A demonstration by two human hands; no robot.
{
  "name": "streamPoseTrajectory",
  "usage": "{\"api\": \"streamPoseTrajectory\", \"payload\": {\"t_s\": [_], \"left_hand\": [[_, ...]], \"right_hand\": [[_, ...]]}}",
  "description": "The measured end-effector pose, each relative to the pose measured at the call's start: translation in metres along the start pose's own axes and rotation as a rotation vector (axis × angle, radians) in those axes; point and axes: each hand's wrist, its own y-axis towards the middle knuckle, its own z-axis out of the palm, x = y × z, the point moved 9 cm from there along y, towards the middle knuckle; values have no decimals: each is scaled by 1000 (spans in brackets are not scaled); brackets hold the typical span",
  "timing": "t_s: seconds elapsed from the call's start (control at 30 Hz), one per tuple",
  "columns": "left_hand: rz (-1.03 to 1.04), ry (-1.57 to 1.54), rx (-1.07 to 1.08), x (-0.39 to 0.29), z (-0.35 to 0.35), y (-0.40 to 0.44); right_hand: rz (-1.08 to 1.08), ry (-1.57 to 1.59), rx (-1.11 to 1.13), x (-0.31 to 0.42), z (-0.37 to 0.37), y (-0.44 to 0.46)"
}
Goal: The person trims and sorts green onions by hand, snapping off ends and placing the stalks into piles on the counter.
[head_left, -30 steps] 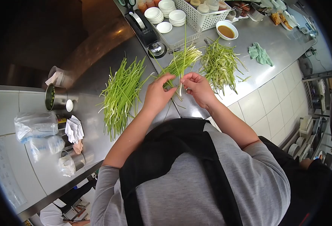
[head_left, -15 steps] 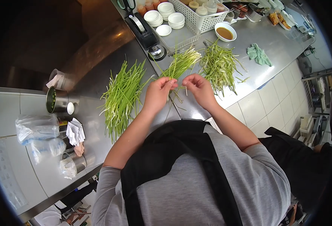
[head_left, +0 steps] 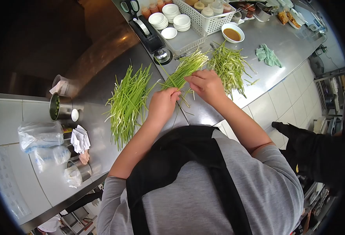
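My left hand [head_left: 163,105] is closed in a pinch on a thin green chive stalk [head_left: 166,73], which slants up and left from the fingers. Just to the right, my right hand [head_left: 207,87] is also pinched, its fingertips by the lower edge of the middle bunch of chives [head_left: 187,67]. What sits between those fingertips is too small to make out. A larger pile of long green chives [head_left: 130,100] lies left of my left hand. Beyond my right hand is a tangled heap of paler stalks and scraps [head_left: 228,64].
Behind the bunch stand a call bell [head_left: 162,55], a tape dispenser [head_left: 149,38], stacked white dishes [head_left: 158,20] and a bottle basket [head_left: 215,24]. A bowl of brown sauce [head_left: 232,33] and a green cloth [head_left: 268,55] are to the right. A person in black [head_left: 317,152] is at my right.
My right hand has moved up and left to the middle bunch, and my left hand has dropped slightly. The person in black at the right has shifted.
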Motion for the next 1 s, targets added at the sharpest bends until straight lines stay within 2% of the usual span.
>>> {"api": "streamPoseTrajectory", "payload": {"t_s": [0.03, 0.1, 0.13, 0.2, 0.23, 0.3, 0.33, 0.4, 0.43, 0.5, 0.53, 0.6, 0.63, 0.7, 0.73, 0.77, 0.8, 0.83, 0.9, 0.93, 0.97, 1.0], "left_hand": [[30, 65, 16, -2, 1, 0], [29, 84, 30, 0, 3, 0], [25, 102, 44, 1, 5, -1], [35, 90, 33, 6, 6, -3], [42, 78, 19, 8, 5, -4], [21, 72, 17, 9, 1, -7], [-3, 63, 15, 11, -1, -8], [9, 84, 1, 12, -5, -10], [22, 105, -11, 11, -7, -11], [30, 100, 0, 10, -8, -12], [39, 96, 10, 9, -7, -13], [13, 59, 49, 13, -3, -14], [-12, 21, 87, 16, 1, -15], [-105, -99, 158, 24, 5, -17], [-194, -222, 231, 30, 10, -20], [-202, -224, 235, 30, 9, -21], [-281, -384, 240, 32, 8, -23], [-355, -542, 243, 36, 9, -24], [-359, -648, 238, 41, 4, -22], [-388, -781, 188, 43, 0, -23], [-417, -916, 136, 46, -4, -24], [-420, -919, 133, 49, -6, -25]], "right_hand": [[1, -3, -3, 2, 0, 0], [494, 606, 73, -29, 21, -12], [495, 605, 70, -31, 20, -10], [992, 1187, -121, -64, 32, -28], [992, 1186, -123, -70, 28, -25], [888, 913, -209, -92, 0, -18], [886, 914, -208, -99, -1, -20], [564, 440, -201, -94, -26, -9], [564, 438, -199, -97, -29, -10], [197, -138, 92, -66, -22, 1], [198, -138, 93, -66, -20, 0], [69, -225, 71, -53, -15, -1], [69, -222, 73, -52, -9, -3], [774, 719, -8, -99, 19, -29], [778, 722, -3, -103, 17, -27], [981, 1188, -186, -118, 19, -33], [1162, 1653, -394, -121, 26, -42], [1168, 1650, -398, -121, 23, -43], [1070, 1226, -244, -124, 10, -38], [981, 1078, -14, -125, 18, -41], [982, 1078, -10, -124, 24, -48], [891, 835, 78, -115, 23, -50]]}}
